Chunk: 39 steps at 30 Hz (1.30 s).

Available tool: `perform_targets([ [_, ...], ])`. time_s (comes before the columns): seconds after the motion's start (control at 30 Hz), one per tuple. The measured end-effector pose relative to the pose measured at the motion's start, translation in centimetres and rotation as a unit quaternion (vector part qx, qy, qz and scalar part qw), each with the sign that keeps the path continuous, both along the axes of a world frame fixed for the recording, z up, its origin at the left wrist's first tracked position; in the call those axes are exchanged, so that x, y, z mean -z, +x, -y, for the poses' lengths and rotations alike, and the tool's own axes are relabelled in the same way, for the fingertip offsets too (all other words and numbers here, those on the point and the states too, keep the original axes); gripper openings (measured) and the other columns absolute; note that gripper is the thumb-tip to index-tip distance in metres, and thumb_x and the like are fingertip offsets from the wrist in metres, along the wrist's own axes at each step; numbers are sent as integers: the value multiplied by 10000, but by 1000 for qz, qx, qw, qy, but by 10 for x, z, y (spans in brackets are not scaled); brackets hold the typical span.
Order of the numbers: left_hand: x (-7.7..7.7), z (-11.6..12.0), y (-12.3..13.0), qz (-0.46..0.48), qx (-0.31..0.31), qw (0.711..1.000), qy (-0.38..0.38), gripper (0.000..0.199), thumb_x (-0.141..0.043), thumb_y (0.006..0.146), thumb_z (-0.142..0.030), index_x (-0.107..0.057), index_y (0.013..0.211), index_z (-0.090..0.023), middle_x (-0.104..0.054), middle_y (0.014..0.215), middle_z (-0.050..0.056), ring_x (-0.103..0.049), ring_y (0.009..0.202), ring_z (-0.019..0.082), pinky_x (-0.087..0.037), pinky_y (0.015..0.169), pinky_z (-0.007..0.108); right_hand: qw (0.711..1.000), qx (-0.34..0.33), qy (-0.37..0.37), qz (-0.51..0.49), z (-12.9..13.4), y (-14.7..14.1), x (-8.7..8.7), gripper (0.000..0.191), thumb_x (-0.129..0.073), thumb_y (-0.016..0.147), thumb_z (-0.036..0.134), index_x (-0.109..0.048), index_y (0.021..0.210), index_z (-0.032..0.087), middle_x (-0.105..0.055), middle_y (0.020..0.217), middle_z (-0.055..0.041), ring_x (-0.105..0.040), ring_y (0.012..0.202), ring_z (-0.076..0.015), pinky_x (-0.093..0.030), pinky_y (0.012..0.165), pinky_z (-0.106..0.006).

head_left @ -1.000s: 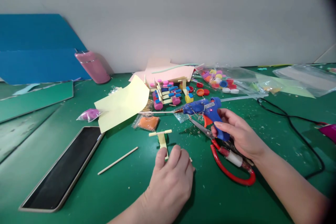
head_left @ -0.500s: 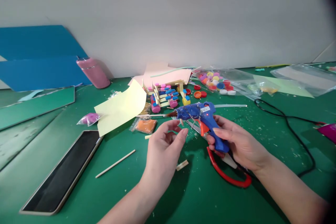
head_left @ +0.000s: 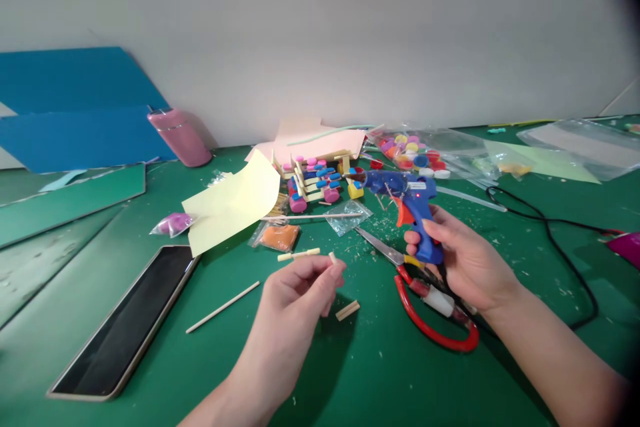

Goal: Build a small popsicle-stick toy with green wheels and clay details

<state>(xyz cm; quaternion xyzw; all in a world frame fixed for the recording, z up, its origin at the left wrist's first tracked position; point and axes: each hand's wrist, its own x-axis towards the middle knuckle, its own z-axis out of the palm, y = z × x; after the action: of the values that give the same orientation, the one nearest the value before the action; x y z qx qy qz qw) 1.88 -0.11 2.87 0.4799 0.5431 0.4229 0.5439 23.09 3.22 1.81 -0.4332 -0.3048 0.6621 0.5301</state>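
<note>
My right hand (head_left: 463, 257) grips a blue hot glue gun (head_left: 407, 197) by its handle, nozzle pointing left and a clear glue stick out of its back. Between the thumb and index finger of my left hand (head_left: 295, 310) is a short pale wooden stick piece (head_left: 333, 258), its tip showing. Two short wooden pieces (head_left: 348, 310) lie side by side just right of that hand. Beneath the glue gun rest red-handled scissors (head_left: 435, 300). Beyond my left hand lies a joined pale stick (head_left: 299, 254).
A phone (head_left: 125, 327) and a thin wooden stick (head_left: 223, 307) lie at left. Farther back are yellow paper (head_left: 235, 203), an orange clay packet (head_left: 280, 238), a stick-and-cap model (head_left: 313, 183) and a bag of coloured caps (head_left: 407, 150). A black cord (head_left: 555, 240) runs along the right.
The glue gun has moved right and up, away from my left hand. My left hand has shifted left and down, and its stick piece now shows at the fingertips.
</note>
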Motion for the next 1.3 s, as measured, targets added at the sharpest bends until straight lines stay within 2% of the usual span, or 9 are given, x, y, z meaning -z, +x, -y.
perform_targets([
  [0.1, -1, 10, -25, -127, -8, 987, 101, 148, -565, 787, -323, -617, 742, -192, -548, 648, -11, -444, 553, 106, -330, 464, 212, 999, 35, 18, -3, -1, 2, 0, 285, -665, 689, 235, -506, 924, 262, -601, 725, 30, -603, 622, -127, -522, 590, -247],
  [0.2, 5, 16, -56, -303, -3, 927, 222, 113, -564, 777, -279, -608, 710, -200, -559, 643, -4, -488, 557, 124, -379, 469, 213, 998, 31, 50, 31, -1, 4, 2, 294, -656, 708, 265, -500, 958, 259, -609, 817, 6, -617, 657, -153, -519, 599, -283],
  [0.3, 17, 15, -79, -425, 51, 877, 219, 169, -512, 807, -315, -614, 739, -199, -565, 653, 15, -527, 549, 138, -366, 363, 186, 989, 29, 102, 100, 0, 3, 5, 316, -640, 734, 300, -479, 1004, 271, -603, 763, 7, -617, 671, -177, -493, 559, -281],
  [0.47, 38, 6, -89, -573, 83, 762, 291, 242, -469, 815, -312, -602, 647, -198, -588, 590, 18, -574, 517, 168, -455, 474, 256, 946, 46, 220, 233, 4, 1, 6, 299, -658, 744, 282, -498, 996, 304, -610, 830, 15, -593, 755, -178, -491, 681, -305],
  [0.57, 42, 4, -89, -601, 73, 730, 318, 220, -450, 830, -308, -609, 726, -196, -606, 611, 22, -596, 538, 176, -470, 508, 270, 928, 26, 235, 290, 7, 1, 8, 193, -639, 768, 325, -564, 944, 294, -611, 842, 0, -589, 800, -193, -492, 694, -310],
  [0.73, 41, 10, -95, -578, 19, 719, 386, 179, -468, 835, -282, -604, 873, -171, -632, 704, 42, -618, 626, 191, -478, 558, 281, 934, 29, 229, 271, 7, 3, 12, 180, -610, 796, 339, -572, 971, 320, -587, 841, 13, -571, 759, -171, -481, 661, -292],
  [0.93, 34, 28, -74, -490, 79, 756, 426, 113, -520, 807, -157, -591, 893, -178, -615, 748, 26, -563, 674, 159, -445, 641, 285, 953, 34, 236, 189, 5, 1, 9, 194, -576, 818, 263, -535, 1001, 316, -537, 839, 24, -512, 664, -131, -455, 632, -270],
  [1.1, 37, 33, -45, -463, 77, 753, 461, 141, -468, 843, -130, -601, 862, -174, -604, 695, 26, -510, 643, 164, -397, 604, 310, 957, 24, 234, 169, 5, 0, 10, 174, -559, 822, 246, -534, 984, 303, -515, 817, 23, -487, 641, -127, -442, 594, -262],
  [1.3, 37, 25, -58, -448, 86, 780, 428, 115, -519, 801, -91, -584, 860, -165, -596, 740, 32, -504, 662, 161, -400, 638, 320, 953, -1, 231, 194, 8, 4, 16, 155, -577, 818, 279, -526, 964, 271, -498, 731, 30, -464, 605, -123, -423, 545, -253],
])
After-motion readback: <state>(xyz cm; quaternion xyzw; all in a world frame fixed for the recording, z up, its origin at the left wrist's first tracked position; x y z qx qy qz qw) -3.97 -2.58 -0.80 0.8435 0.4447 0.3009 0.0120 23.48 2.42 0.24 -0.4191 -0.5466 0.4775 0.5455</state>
